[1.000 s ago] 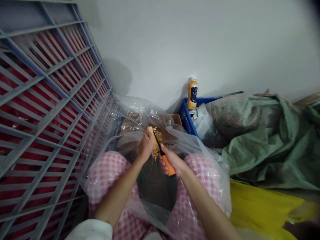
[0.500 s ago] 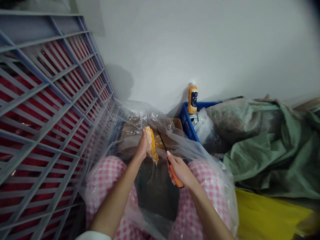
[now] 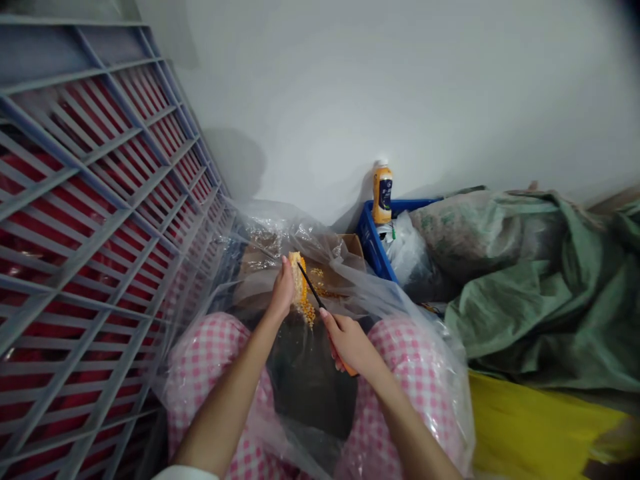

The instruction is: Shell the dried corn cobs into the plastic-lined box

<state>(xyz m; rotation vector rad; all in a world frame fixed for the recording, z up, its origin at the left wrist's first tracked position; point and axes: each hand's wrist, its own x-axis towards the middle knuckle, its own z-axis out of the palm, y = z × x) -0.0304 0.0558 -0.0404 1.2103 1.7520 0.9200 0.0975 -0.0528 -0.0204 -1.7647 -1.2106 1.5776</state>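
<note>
My left hand (image 3: 284,288) is closed around a corn cob (image 3: 299,277), held upright. Its left side is stripped pale, while yellow kernels cover the right side and lower end. My right hand (image 3: 347,341) grips a tool with an orange handle (image 3: 351,371) and a long, thin dark shaft (image 3: 311,285). The shaft slants up to the left, and its tip meets the cob near the top. Whether it is a screwdriver or a narrow blade I cannot tell. Loose kernels (image 3: 325,291) lie beyond the cob.
Clear plastic sheeting (image 3: 395,303) drapes over my knees and a cardboard box (image 3: 354,248). On the left stands a tall slatted crate (image 3: 107,157). To the right are a blue crate (image 3: 370,243), an orange bottle (image 3: 383,193), green cloth (image 3: 530,313) and yellow material (image 3: 530,427).
My right hand has moved left and slightly up, bringing the tool's tip from beside the cob onto it. My left hand still holds the cob in nearly the same place.
</note>
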